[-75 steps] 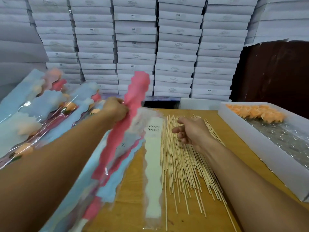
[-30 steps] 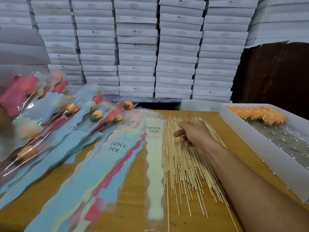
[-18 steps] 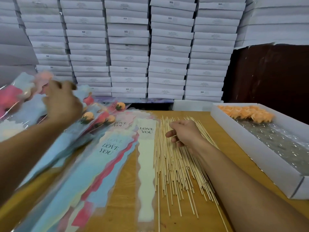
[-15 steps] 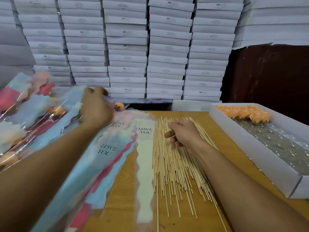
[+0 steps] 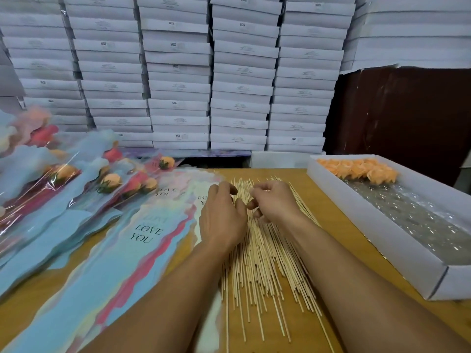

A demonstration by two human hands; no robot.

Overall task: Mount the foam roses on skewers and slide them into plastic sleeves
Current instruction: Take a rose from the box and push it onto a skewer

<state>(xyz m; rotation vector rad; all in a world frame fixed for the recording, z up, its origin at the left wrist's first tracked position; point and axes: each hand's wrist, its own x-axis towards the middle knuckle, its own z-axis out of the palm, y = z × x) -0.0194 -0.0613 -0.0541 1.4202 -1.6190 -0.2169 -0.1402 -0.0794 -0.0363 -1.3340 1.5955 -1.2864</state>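
Note:
A loose pile of bamboo skewers [image 5: 257, 263] lies on the wooden table [image 5: 334, 225] in front of me. Both hands hover over its far end, nearly touching. My right hand [image 5: 276, 202] has its fingers curled down into the pile and pinches a skewer. My left hand [image 5: 221, 216] rests on the pile's left edge with loosely bent fingers and holds nothing. Empty "LOVE YOU" plastic sleeves [image 5: 142, 233] fan out to the left. Orange foam roses [image 5: 362, 170] sit at the far end of a white box [image 5: 369, 240].
Finished roses in sleeves [image 5: 109, 180] are heaped at the left edge of the table. The white box along the right side is lined with bubble wrap [image 5: 418, 217]. Stacked white cartons [image 5: 239, 80] form a wall behind the table.
My left hand laid a sleeved rose on the left heap, then swung right to the skewer pile. My right hand stayed on the skewers.

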